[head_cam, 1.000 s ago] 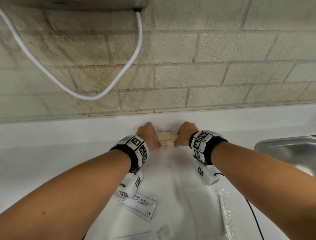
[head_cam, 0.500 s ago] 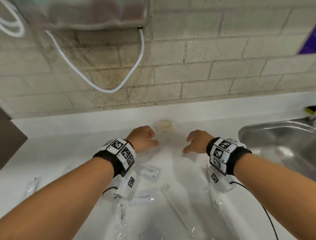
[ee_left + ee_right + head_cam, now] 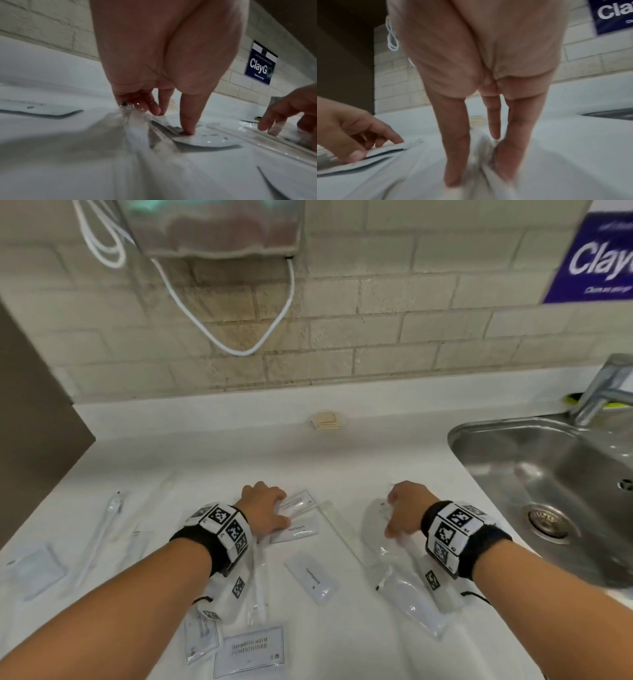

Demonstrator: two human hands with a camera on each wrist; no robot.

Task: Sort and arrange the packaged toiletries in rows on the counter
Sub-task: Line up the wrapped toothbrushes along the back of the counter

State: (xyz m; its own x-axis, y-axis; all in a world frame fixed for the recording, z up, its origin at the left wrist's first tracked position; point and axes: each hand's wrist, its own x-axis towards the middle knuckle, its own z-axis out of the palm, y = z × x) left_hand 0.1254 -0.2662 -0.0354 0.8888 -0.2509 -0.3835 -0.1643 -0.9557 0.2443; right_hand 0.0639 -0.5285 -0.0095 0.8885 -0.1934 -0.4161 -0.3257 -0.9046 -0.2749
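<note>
Several packaged toiletries lie scattered on the white counter. My left hand sits on a pile of white sachets. In the left wrist view its fingers curl round the crinkled end of a clear plastic packet, and the thumb presses a sachet. My right hand pinches another clear plastic packet, which is bunched between thumb and fingers in the right wrist view. A small tan stack stands alone against the backsplash.
A steel sink with a tap lies to the right. More packets lie near me: a shampoo sachet, a white tube, a toothbrush packet. A white cable hangs on the brick wall. A dark panel bounds the left.
Both hands let go of the tan stack at the backsplash and drew back toward me onto the nearer packets. The stack stays by the wall.
</note>
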